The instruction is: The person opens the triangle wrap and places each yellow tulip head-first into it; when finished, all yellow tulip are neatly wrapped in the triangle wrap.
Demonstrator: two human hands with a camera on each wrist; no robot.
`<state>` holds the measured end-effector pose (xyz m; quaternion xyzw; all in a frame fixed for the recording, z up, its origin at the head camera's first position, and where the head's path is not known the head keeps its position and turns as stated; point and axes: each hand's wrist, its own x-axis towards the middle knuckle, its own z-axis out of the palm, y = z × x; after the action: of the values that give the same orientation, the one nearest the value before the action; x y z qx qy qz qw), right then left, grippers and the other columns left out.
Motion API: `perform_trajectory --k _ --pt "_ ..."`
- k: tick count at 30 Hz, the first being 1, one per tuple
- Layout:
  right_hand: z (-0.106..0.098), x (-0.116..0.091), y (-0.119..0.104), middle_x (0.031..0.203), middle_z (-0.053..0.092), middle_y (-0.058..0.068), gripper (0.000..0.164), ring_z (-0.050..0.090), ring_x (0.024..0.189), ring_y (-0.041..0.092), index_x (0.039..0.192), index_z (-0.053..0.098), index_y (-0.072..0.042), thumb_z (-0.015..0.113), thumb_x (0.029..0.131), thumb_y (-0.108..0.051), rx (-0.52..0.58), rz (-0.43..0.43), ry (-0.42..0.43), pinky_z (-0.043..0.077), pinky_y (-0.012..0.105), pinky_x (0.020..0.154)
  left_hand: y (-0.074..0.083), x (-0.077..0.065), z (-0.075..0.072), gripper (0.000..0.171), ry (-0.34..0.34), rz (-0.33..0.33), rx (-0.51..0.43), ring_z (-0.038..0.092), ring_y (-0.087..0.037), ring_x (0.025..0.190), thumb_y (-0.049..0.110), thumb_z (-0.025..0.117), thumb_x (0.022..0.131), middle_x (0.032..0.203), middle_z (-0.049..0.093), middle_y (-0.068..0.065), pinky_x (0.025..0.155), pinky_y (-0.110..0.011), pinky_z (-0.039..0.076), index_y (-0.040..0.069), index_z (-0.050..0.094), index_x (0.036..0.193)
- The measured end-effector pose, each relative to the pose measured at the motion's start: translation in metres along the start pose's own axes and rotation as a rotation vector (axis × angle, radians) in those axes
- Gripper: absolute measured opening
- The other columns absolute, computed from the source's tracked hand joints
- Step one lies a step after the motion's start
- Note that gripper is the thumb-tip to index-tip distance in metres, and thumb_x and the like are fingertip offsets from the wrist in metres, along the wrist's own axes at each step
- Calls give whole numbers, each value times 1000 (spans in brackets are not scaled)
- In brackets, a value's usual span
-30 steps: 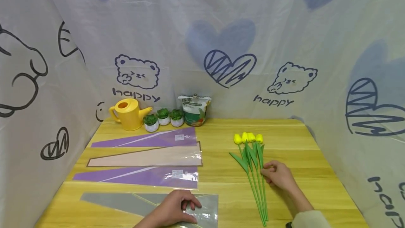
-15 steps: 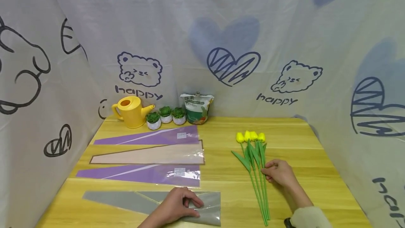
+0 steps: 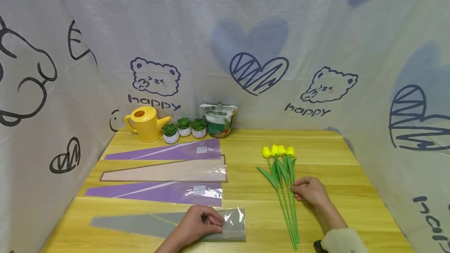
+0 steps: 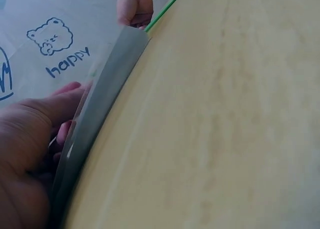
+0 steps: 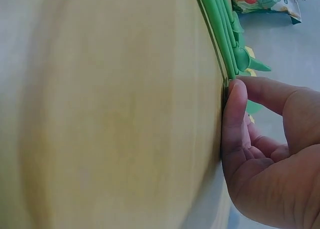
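Several yellow tulips (image 3: 283, 173) with long green stems lie fanned on the wooden table, heads pointing away. My right hand (image 3: 311, 192) pinches the stem of the rightmost one between thumb and fingertips; in the right wrist view the green stems (image 5: 220, 29) run up to those fingertips. A grey tapered flower sleeve (image 3: 233, 227) with a clear film front lies at the near left, its wide end toward the tulips. Over it my left hand (image 3: 197, 223) pinches the sleeve, thumb on the near side. The left wrist view shows the sleeve (image 4: 112, 74) standing off the table at this hand.
Further back lie a purple sleeve (image 3: 158, 194), a pink dark-edged sleeve (image 3: 161, 171) and another purple sleeve (image 3: 175, 151). Along the back stand a yellow watering can (image 3: 145, 125), small potted succulents (image 3: 184, 127) and a clipped green-and-white bag (image 3: 218, 122). Printed curtains enclose the table.
The near edge of the grey sleeve has risen and its shine has shifted, with my left hand moving slightly up. My right hand and the tulips stay in place.
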<state>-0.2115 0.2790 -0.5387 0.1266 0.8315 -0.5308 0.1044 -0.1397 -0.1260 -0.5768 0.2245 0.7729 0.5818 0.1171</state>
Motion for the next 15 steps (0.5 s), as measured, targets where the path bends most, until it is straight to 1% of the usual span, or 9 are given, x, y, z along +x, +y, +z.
perform_trajectory --k 2,4,8,11,15 --pt "0 0 0 79 71 10 24 67 64 16 105 64 10 77 90 -3 0 6 11 59 29 58 -2 0 0 21 -2 5 -43 66 1 67 19 89 80 84 80 -5 57 -16 51 13 80 98" --pt "1 0 0 80 70 11 24 66 64 16 105 64 10 76 89 -3 -1 11 19 59 28 58 -3 -2 -1 21 6 13 -70 61 3 63 18 89 81 83 79 -8 54 -14 47 11 80 99" --pt "3 3 0 80 69 12 24 66 64 15 106 64 11 75 90 -3 -1 22 22 58 27 58 -4 -5 -5 22 33 13 -71 53 5 60 18 88 82 82 77 -8 53 -13 43 10 80 102" --pt "4 4 0 80 70 12 23 67 64 15 107 65 11 73 90 -3 0 32 20 58 26 57 -3 -6 -6 24 36 6 -66 55 4 62 19 87 83 85 78 -7 55 -15 44 10 80 104" --pt "1 3 0 81 70 13 24 67 65 16 109 64 12 72 91 -2 6 39 15 58 27 58 0 -3 -7 25 22 0 -62 57 3 64 20 86 84 89 80 -6 56 -15 45 10 80 106"
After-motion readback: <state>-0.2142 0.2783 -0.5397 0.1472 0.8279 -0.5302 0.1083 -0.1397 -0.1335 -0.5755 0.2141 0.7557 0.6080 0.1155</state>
